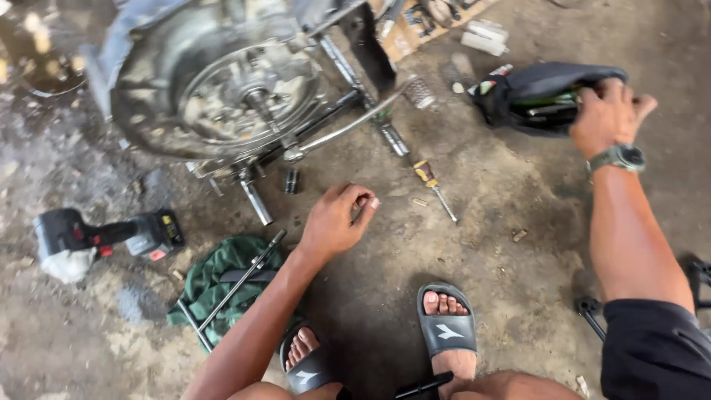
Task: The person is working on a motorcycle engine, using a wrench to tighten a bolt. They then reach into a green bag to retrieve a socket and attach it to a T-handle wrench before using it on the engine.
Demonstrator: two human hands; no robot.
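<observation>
A small part is pinched in the left hand [335,221] above the concrete floor [511,274], near a screwdriver [433,184]. The black tool bag [548,92] is gripped at its opening by the right hand [607,115].

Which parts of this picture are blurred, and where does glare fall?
In the head view, the metal engine housing at top left is smeared by motion blur, with pale glare on its round cover; the left hand, right hand and screwdriver look sharper; the concrete floor is evenly lit.
</observation>
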